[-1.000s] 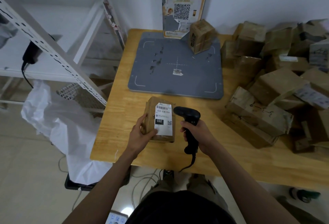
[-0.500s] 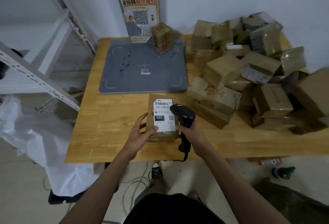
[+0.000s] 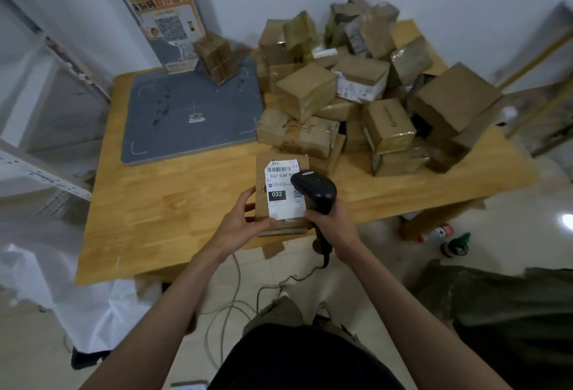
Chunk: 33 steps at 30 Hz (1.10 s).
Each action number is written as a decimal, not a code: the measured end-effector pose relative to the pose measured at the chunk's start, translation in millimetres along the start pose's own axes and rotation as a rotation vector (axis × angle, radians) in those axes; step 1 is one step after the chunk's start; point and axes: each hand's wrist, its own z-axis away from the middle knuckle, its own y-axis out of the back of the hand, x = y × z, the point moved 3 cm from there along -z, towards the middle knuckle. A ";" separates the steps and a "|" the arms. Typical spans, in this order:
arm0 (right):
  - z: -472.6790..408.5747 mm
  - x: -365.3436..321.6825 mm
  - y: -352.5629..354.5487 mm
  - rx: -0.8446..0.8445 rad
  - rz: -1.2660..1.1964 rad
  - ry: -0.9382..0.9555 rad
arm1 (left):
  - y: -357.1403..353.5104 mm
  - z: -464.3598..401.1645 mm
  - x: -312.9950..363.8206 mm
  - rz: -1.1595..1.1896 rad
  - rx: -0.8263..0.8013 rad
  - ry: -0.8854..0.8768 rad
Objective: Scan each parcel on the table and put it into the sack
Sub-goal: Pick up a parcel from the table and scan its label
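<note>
One parcel (image 3: 280,191) in left grip (image 3: 245,223).

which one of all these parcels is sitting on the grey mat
The lone taped brown parcel at the grey mat's far corner, before the poster. The others are piled on bare wood, and one is in the left hand.

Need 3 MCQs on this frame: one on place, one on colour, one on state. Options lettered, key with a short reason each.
1. Where does the lone parcel stand?
A. on the grey mat
B. on the floor
C. in the sack

2. What colour is the scanner?
A. yellow
B. black
C. white

3. What is the left hand doing?
A. hanging idle
B. holding the labelled parcel
C. pressing the mat

Key:
1 A: it sits at the far corner of the grey mat.
2 B: its head and handle are black, gripped by the right hand.
3 B: fingers curl round the labelled parcel, label up.
</note>
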 end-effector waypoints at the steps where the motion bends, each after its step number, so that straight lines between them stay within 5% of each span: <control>1: 1.4 -1.5 7.0 0.016 -0.009 0.009 | -3.6 -2.1 6.7 -0.016 -0.020 -0.009; 14: 60.9 34.7 110.9 0.475 -0.069 -0.060 | -113.5 -24.9 75.7 -0.338 -0.401 -0.203; 24: 147.2 114.1 186.3 0.900 -0.324 -0.225 | -261.4 -10.4 111.6 -0.493 -0.776 -0.330; 33: 205.7 203.2 265.6 1.071 -0.480 -0.372 | -408.9 21.2 119.9 -0.731 -0.935 -0.440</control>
